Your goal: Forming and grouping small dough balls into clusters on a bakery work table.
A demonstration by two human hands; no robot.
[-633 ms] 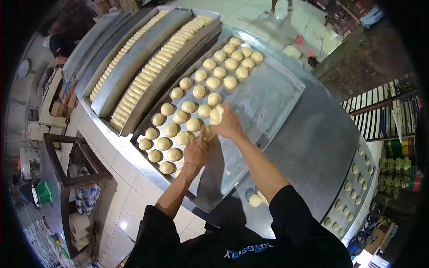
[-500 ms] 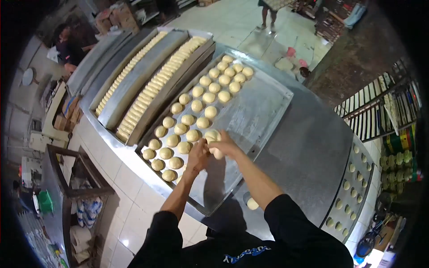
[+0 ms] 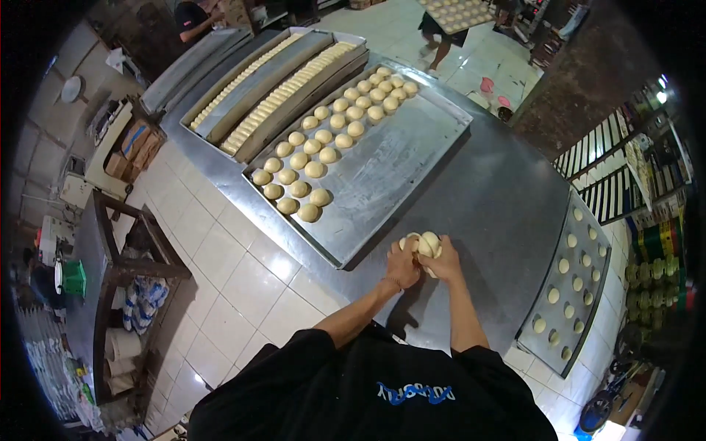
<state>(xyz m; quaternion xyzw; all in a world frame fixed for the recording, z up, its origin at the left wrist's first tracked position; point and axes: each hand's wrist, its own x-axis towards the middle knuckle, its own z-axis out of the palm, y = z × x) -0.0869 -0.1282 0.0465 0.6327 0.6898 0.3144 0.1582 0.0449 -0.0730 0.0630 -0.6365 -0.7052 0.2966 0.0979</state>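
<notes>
My left hand (image 3: 401, 266) and my right hand (image 3: 444, 262) are together above the bare grey tabletop, just right of the baking tray's near corner. Between them they clasp several pale dough balls (image 3: 429, 242), their fingers curled round the sides. Which ball belongs to which hand is partly hidden. To the left lies the large metal baking tray (image 3: 390, 176), slanting away from me. Rows of round dough balls (image 3: 315, 170) fill its left side and far end, while its right side shows bare metal.
Beyond the tray's left edge stand long metal pans (image 3: 257, 92) with rows of dough pieces. At the table's right is another tray (image 3: 548, 301) with spaced dough balls. A dark wooden stand (image 3: 110, 294) is on the left. In the back, a person carries a loaded tray (image 3: 460, 13).
My hands have moved right, off the baking tray and over the tabletop, with dough balls in them. The lone ball on the table no longer shows separately. My view has shifted.
</notes>
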